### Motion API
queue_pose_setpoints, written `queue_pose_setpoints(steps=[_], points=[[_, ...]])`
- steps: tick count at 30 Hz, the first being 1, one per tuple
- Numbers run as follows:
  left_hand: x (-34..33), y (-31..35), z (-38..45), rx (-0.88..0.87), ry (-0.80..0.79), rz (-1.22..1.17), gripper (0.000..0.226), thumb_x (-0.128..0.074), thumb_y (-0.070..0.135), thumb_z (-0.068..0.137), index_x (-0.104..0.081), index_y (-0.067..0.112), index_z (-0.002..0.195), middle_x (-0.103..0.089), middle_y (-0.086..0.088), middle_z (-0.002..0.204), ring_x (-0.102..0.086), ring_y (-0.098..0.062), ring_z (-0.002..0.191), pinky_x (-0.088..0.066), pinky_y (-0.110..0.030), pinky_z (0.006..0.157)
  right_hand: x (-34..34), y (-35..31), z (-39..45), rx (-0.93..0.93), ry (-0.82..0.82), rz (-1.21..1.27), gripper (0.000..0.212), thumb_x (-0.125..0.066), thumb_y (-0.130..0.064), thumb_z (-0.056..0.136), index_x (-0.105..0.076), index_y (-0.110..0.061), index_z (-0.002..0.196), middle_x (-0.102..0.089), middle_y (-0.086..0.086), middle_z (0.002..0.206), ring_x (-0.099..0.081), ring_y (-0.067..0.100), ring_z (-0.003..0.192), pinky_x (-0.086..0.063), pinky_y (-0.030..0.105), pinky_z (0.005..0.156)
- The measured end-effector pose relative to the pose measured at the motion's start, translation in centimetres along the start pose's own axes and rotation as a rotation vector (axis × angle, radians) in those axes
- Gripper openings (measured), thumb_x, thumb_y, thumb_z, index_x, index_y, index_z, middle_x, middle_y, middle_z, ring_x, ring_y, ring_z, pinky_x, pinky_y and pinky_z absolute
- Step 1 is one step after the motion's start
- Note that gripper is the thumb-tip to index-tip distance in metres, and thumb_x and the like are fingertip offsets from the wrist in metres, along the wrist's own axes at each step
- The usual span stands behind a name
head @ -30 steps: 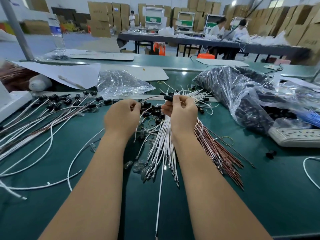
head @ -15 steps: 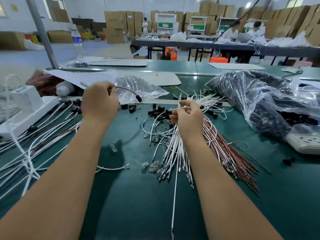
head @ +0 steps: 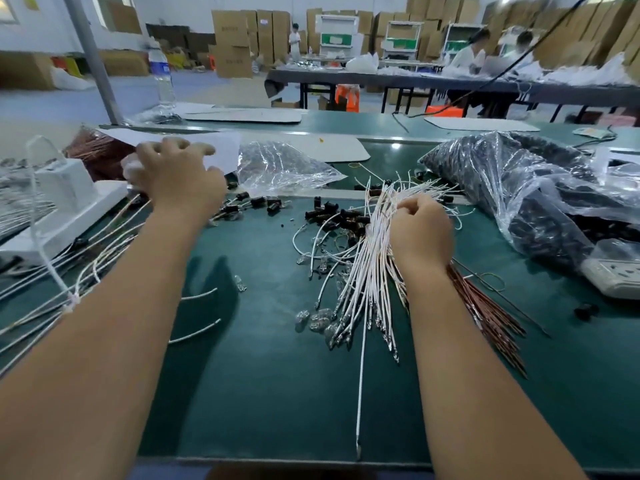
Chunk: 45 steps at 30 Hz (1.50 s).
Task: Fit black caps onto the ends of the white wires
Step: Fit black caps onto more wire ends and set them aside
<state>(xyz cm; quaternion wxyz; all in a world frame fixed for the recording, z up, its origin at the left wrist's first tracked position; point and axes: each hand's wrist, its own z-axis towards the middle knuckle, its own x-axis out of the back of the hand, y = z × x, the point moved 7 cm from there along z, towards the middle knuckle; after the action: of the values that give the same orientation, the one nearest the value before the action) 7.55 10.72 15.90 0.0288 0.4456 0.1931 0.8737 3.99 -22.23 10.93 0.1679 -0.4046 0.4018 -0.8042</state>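
A bundle of white wires (head: pixel 360 271) lies fanned on the green table, metal ends toward me. My right hand (head: pixel 420 230) rests on its upper part, fingers closed around several wires. Loose black caps (head: pixel 332 214) lie scattered just left of that hand. My left hand (head: pixel 176 178) hovers far to the left with fingers spread and nothing in it, above the capped ends of finished wires (head: pixel 104 244) that stretch off to the left.
A large clear bag of black caps (head: pixel 519 188) sits right, a small empty bag (head: pixel 280 168) at centre back. Brown wires (head: pixel 491 320) lie under my right forearm. A white power strip (head: pixel 613 275) is at right, a white device (head: pixel 65 206) at left.
My left hand carried a capped wire to the left pile and let it go; its fingers are now spread. My right hand stayed on the wire bundle.
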Motion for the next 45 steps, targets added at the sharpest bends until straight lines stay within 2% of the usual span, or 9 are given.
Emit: queue_pose_setpoints(steps=[9,14,22,27,31,36,38,41,45], points=[[-7.3,13.6,-7.7,-0.204,-0.311,-0.446,0.029,-0.049,0.019,0.088,-0.071,0.036,0.098,-0.058,0.011,0.103,-0.029,-0.019,0.109,-0.015,-0.033,0.082,-2.0,-1.2,-0.9,0.224,-0.103,-0.519,0.029,-0.055,-0.039,0.087,-0.063,-0.012,0.096,-0.065,0.009,0.095,-0.047,0.024,0.082,-0.035,0.034,0.071],[-9.0,14.5,-8.9,-0.172,-0.342,-0.312,0.040,-0.046,0.013,0.085,-0.065,0.032,0.115,-0.056,0.000,0.125,-0.034,-0.026,0.120,-0.022,-0.036,0.085,-2.2,-0.6,-0.7,0.192,-0.074,-0.640,0.056,-0.059,-0.048,0.086,-0.054,-0.006,0.123,-0.060,0.013,0.121,-0.050,0.030,0.111,-0.039,0.038,0.089],[-8.9,11.5,-8.0,-0.113,-0.330,0.018,0.031,-0.048,0.010,0.083,-0.067,0.023,0.105,-0.066,-0.004,0.104,-0.052,-0.028,0.107,-0.023,-0.038,0.081,-2.5,-3.0,-1.9,0.364,-0.061,-0.432,0.009,-0.051,-0.021,0.089,-0.056,-0.013,0.089,-0.054,0.005,0.097,-0.043,0.021,0.091,-0.037,0.034,0.083],[-6.0,12.2,-7.9,-0.162,-0.208,-0.401,0.024,-0.053,0.012,0.082,-0.075,0.021,0.088,-0.069,0.002,0.076,-0.063,-0.022,0.081,-0.047,-0.031,0.079,-2.9,-3.1,-2.2,0.269,-0.193,-0.126,0.024,-0.045,-0.026,0.096,-0.061,-0.010,0.087,-0.060,0.004,0.085,-0.054,0.021,0.079,-0.040,0.031,0.066],[-5.2,13.9,-8.8,-0.193,-0.495,-0.957,0.017,-0.068,0.008,0.081,-0.074,0.023,0.080,-0.072,0.003,0.072,-0.064,-0.008,0.067,-0.052,-0.019,0.068,-2.5,-1.6,-1.3,-0.035,-0.194,0.286,0.025,-0.045,-0.029,0.097,-0.060,-0.016,0.082,-0.059,-0.004,0.075,-0.053,0.011,0.069,-0.033,0.027,0.055],[-6.1,14.8,-10.7,-0.276,-0.859,-0.971,0.015,-0.070,0.007,0.081,-0.076,0.021,0.080,-0.075,-0.002,0.080,-0.066,-0.003,0.075,-0.052,-0.014,0.077,-1.7,-0.5,-1.0,-0.139,-0.118,0.359,0.021,-0.048,-0.010,0.090,-0.067,-0.004,0.087,-0.069,0.012,0.085,-0.064,0.029,0.083,-0.053,0.039,0.073],[-5.7,14.6,-10.3,-0.252,-0.756,-1.027,0.012,-0.066,0.011,0.085,-0.076,0.018,0.082,-0.074,-0.005,0.082,-0.064,-0.004,0.074,-0.050,-0.011,0.073,-1.7,-0.7,-0.9,-0.100,-0.133,0.371,0.021,-0.049,-0.005,0.088,-0.068,-0.009,0.095,-0.068,0.008,0.091,-0.064,0.023,0.086,-0.054,0.035,0.077],[-4.1,13.3,-8.6,-0.281,-0.314,-0.884,0.029,-0.052,-0.001,0.088,-0.070,0.019,0.100,-0.066,0.003,0.100,-0.055,-0.011,0.097,-0.045,-0.020,0.083,-1.6,-2.5,-1.5,0.098,-0.145,0.336,0.022,-0.049,-0.001,0.090,-0.065,-0.016,0.091,-0.061,-0.007,0.081,-0.056,0.007,0.073,-0.040,0.008,0.057],[-4.2,13.5,-9.1,-0.362,-0.260,-0.817,0.054,-0.042,-0.005,0.089,-0.060,0.035,0.122,-0.052,0.025,0.109,-0.036,-0.013,0.123,-0.028,-0.025,0.101,-0.8,-4.7,-2.9,0.354,-0.064,0.436,0.017,-0.049,0.001,0.094,-0.063,-0.009,0.094,-0.060,-0.003,0.081,-0.054,0.009,0.073,-0.041,0.015,0.064]])
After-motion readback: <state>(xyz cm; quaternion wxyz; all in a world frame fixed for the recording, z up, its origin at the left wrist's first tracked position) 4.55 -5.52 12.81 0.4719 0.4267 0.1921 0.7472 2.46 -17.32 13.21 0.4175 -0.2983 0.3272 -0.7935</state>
